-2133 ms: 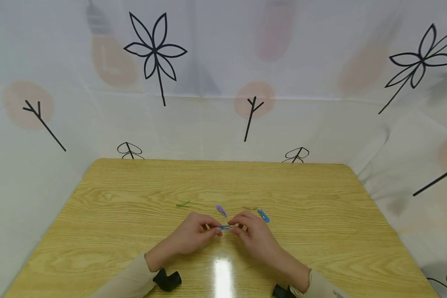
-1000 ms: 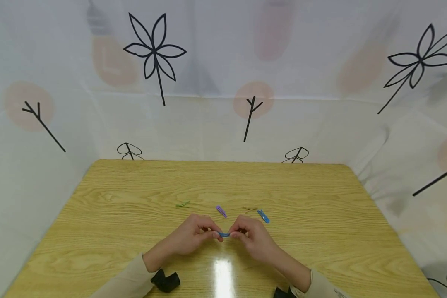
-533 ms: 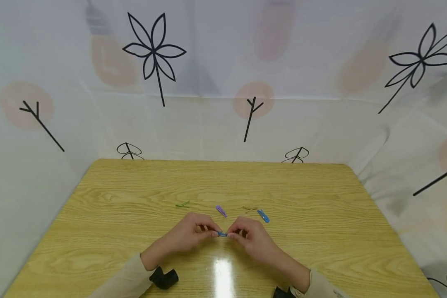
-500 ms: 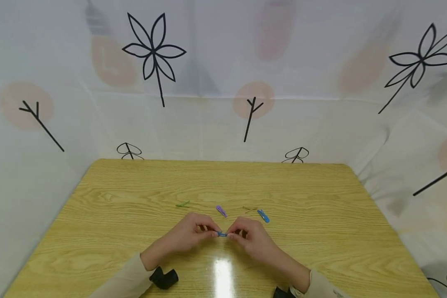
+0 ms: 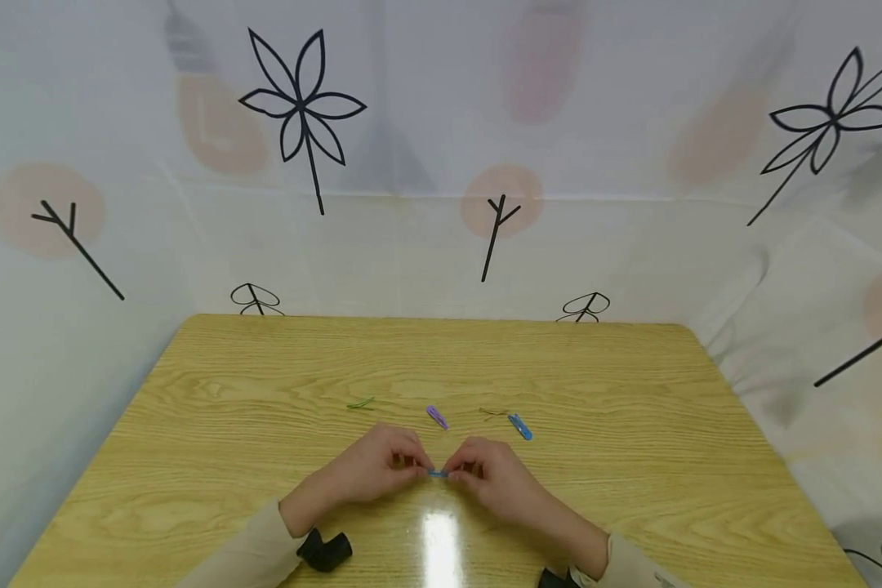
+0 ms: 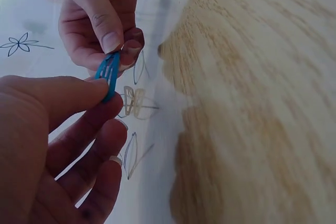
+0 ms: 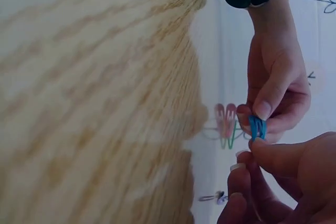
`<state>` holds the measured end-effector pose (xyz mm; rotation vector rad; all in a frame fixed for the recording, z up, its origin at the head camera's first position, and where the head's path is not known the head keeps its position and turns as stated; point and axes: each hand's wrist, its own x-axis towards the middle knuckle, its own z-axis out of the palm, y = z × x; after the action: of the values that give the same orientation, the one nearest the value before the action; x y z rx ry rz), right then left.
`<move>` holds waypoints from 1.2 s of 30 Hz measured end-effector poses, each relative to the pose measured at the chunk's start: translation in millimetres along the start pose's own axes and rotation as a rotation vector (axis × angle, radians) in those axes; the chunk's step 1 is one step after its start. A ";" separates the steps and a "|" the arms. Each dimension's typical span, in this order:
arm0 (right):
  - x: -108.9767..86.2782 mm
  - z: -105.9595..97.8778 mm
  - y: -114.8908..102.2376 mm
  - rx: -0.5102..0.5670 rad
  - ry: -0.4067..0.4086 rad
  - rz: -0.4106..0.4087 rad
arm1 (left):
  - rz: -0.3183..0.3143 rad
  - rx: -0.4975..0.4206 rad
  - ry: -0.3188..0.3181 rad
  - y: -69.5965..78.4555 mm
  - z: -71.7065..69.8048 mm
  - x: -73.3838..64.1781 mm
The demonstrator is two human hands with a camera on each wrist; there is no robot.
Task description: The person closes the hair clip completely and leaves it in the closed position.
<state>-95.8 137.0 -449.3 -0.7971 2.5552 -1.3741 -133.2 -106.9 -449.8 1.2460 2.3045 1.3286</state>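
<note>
A small blue snap hair clip (image 5: 437, 474) is held between both hands just above the table. My left hand (image 5: 376, 464) pinches one end between thumb and index finger. At the other end, the thumb and fingertips of my right hand (image 5: 496, 480) grip it. Seen from the left wrist, the clip (image 6: 108, 74) has slots along its middle, and its tips are covered by fingers. From the right wrist, the same clip (image 7: 257, 127) shows as a short blue piece between the two thumbs.
Beyond the hands lie a purple hair clip (image 5: 437, 417), another blue hair clip (image 5: 519, 426), a thin green clip (image 5: 361, 403) and a thin brownish clip (image 5: 493, 412). They rest on the wooden table (image 5: 441, 359). Patterned white cloth (image 5: 412, 253) hangs around it.
Both hands have come slightly nearer the body with the hair clip and closer together. The clip's halves looked parted two seconds ago; now it appears as a thin line. The other clips have stayed put.
</note>
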 end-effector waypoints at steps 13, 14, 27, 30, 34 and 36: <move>-4.1 11.0 -0.5 -0.032 -0.052 0.069 | -0.027 0.161 -0.097 1.4 3.0 -5.5; -4.1 11.9 -0.3 -0.033 -0.055 0.071 | -0.018 0.180 -0.100 0.9 3.6 -5.9; -3.1 18.4 3.7 -0.060 -0.066 0.073 | 0.002 0.227 -0.108 -3.0 7.5 -8.7; -2.7 17.5 3.8 -0.070 -0.063 0.077 | -0.016 0.214 -0.117 -2.6 6.4 -8.5; -2.6 14.2 1.9 -0.073 -0.059 0.083 | -0.025 0.201 -0.118 -1.8 4.3 -8.2; -2.4 12.1 0.6 -0.071 -0.055 0.090 | -0.024 0.203 -0.110 -1.6 2.8 -8.2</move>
<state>-89.6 129.5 -457.0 -0.7105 2.5764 -1.2244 -127.5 -111.8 -454.5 1.3094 2.4150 1.0118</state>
